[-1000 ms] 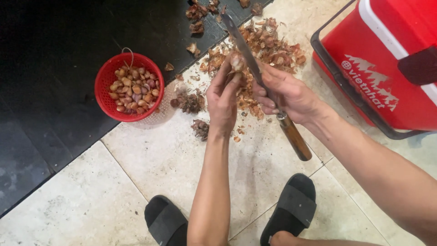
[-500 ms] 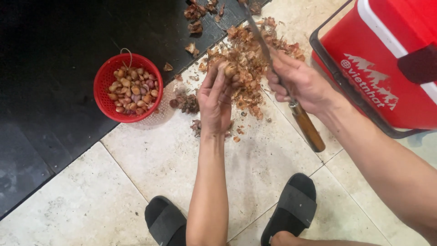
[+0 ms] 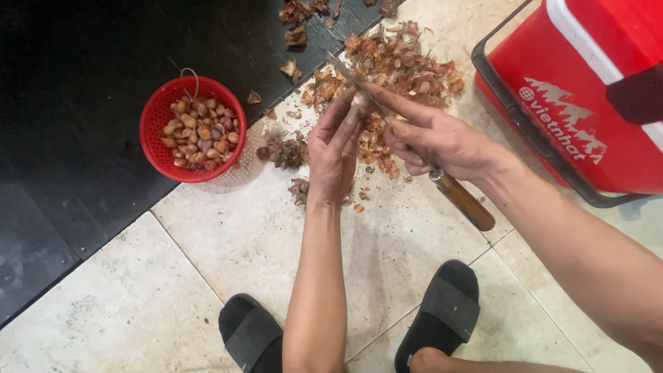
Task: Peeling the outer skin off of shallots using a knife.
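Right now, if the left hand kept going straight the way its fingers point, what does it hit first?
The left hand points up-frame. Its fingertips already pinch a small shallot against the knife blade; beyond that lies the pile of dry peels on the tile. Height above the floor is unclear.
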